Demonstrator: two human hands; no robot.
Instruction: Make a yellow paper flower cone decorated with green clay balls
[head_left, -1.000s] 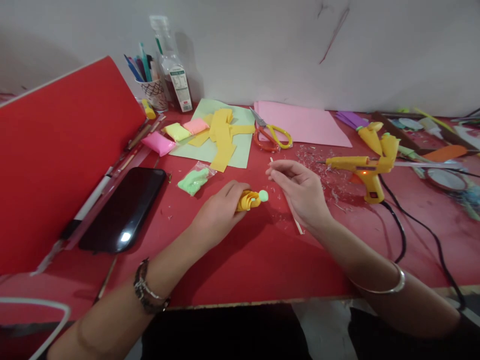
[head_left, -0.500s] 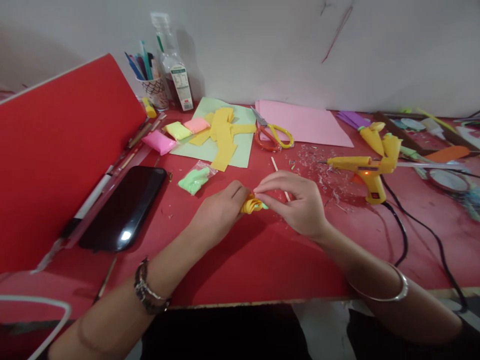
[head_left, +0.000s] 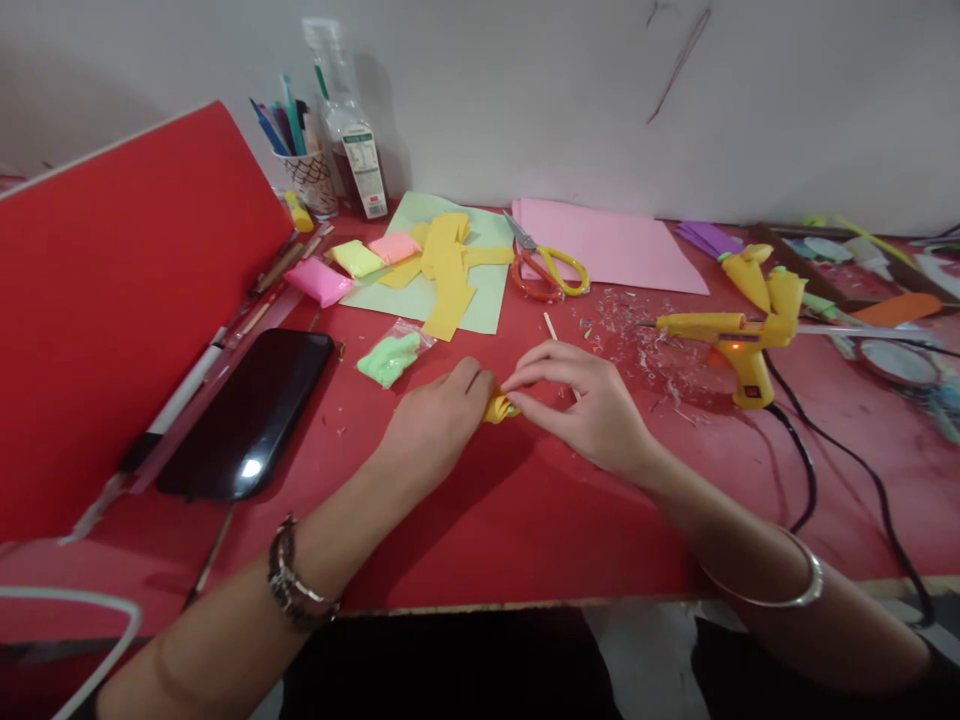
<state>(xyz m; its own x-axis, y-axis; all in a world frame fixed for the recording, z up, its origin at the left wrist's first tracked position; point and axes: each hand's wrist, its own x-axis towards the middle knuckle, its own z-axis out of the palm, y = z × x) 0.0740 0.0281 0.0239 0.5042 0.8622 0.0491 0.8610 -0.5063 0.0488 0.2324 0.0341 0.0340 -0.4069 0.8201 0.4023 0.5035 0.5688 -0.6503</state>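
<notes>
Between my two hands is a small yellow paper flower (head_left: 498,408) of rolled layers, with a bit of green showing at its right side. My left hand (head_left: 442,415) is closed around its left part, hiding most of it. The thumb and forefinger of my right hand (head_left: 589,400) pinch at the flower's right edge; whatever lies between those fingertips is too small to make out. A thin pale stick (head_left: 550,326) lies on the table, partly behind my right hand. An opened bag of green clay (head_left: 390,358) rests beyond my left hand.
A yellow glue gun (head_left: 739,345), its light lit, lies at right with its cable. Scissors (head_left: 551,268) and yellow strips (head_left: 448,270) lie on coloured sheets at the back. A phone (head_left: 251,415), clay packets (head_left: 319,282) and a pen cup (head_left: 307,180) are at left.
My right hand has moved slightly left, its fingertips now over the flower's right edge. Less of the green bit shows. My left hand keeps its hold.
</notes>
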